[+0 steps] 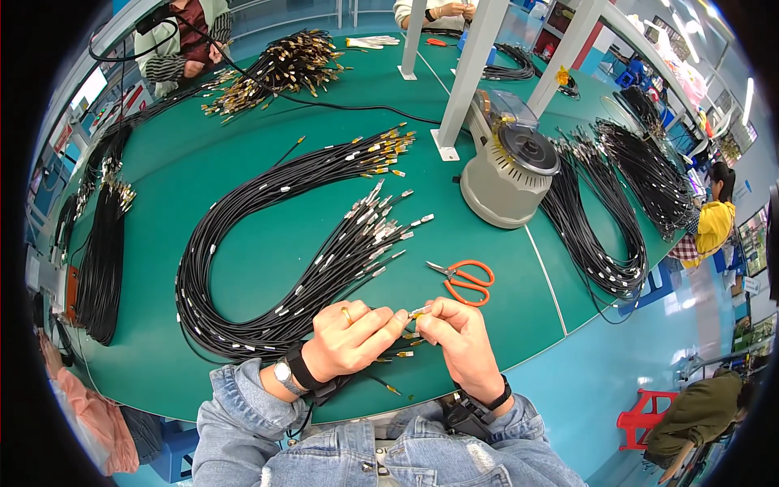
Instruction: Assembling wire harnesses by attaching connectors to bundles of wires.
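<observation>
Near the front edge of the green table, my left hand (353, 337) and my right hand (459, 337) meet fingertip to fingertip. Pinched between them is the end of a thin black cable (419, 312), with a silvery connector tip showing. My fingers hide most of that cable. Just beyond my left hand lies a U-shaped bundle of black cables (215, 235), with white labels and metal connector ends. A few loose brass-coloured cable ends (404, 354) lie under my hands. Orange-handled scissors (469, 282) rest beyond my right hand, blades pointing left.
A grey tape dispenser (510, 174) stands by white metal posts (466, 85). More cable bundles lie at the right (604, 219), left (101, 260) and far side (280, 69). White gloves (372, 41) lie at the back. Other people work around the table; a red stool (641, 418) stands right.
</observation>
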Demonstrator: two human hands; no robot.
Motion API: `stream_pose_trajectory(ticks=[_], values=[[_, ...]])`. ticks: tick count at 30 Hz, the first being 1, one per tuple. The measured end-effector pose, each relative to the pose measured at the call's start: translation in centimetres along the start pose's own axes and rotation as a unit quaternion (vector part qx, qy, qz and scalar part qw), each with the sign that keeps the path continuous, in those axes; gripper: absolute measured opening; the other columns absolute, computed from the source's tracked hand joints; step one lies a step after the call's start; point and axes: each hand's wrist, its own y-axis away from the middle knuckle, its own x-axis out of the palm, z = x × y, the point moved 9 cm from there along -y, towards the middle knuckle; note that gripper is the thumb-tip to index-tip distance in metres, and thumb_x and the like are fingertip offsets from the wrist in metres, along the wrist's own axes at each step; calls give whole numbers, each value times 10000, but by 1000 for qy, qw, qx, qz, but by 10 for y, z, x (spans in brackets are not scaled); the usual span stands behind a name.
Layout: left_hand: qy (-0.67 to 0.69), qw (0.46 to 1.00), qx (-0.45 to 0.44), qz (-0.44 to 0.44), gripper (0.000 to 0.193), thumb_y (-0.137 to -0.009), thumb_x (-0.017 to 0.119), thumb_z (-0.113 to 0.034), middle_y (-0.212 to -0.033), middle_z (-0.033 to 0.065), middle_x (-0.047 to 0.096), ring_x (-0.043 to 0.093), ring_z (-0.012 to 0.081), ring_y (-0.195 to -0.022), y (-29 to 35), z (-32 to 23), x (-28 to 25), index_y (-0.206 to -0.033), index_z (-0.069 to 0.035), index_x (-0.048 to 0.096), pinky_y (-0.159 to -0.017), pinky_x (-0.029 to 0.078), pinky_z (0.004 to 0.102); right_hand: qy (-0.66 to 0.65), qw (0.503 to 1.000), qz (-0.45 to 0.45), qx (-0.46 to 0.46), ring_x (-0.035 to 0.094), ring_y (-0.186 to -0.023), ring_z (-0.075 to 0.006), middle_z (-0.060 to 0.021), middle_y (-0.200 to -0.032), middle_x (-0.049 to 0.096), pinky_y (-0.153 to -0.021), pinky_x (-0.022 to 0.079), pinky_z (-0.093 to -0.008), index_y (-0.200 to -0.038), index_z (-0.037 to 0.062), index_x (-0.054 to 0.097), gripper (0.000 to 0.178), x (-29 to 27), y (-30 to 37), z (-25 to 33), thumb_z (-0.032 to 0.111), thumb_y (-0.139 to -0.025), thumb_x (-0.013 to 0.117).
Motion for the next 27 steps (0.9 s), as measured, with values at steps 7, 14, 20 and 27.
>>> stream_pose_trajectory(ticks=[7, 14, 20, 27], values=[[0, 1000, 2, -6, 269, -617, 653, -93, -752, -19, 580, 465, 85, -531, 2, 0, 0, -886, -82, 653, -417, 374, 210, 5, 1000, -6, 2, 540, -737, -67, -15, -786, 593, -671, 434, -214, -770, 10, 564, 106, 1, 1, 2, 66, -860, 574], [9, 1000, -3, 26, 375, -613, 739, -47, -670, -28, 535, 437, 98, -488, -7, -4, -2, -973, -97, 645, -412, 329, 233, -7, 1000, 2, -8, 535, -743, -58, -7, -794, 590, -677, 432, -204, -795, 5, 570, 103, -1, 1, -2, 73, -872, 574], [1, 999, -24, 44, 461, -618, 723, -43, -644, -34, 505, 416, 95, -463, 1, 1, 7, -1067, -97, 638, -412, 320, 232, -9, 1000, -6, -13, 531, -754, -48, -2, -813, 596, -677, 428, -194, -860, -3, 592, 82, 3, 4, 3, 77, -876, 584], [38, 997, -70, 18, 435, -635, 731, -14, -643, -33, 524, 439, 104, -462, 2, 7, 7, -1053, -87, 638, -416, 336, 239, -1, 999, -37, 4, 501, -696, -43, -13, -824, 616, -625, 395, -195, -900, -10, 611, 81, 1, 7, 3, 39, -838, 593]])
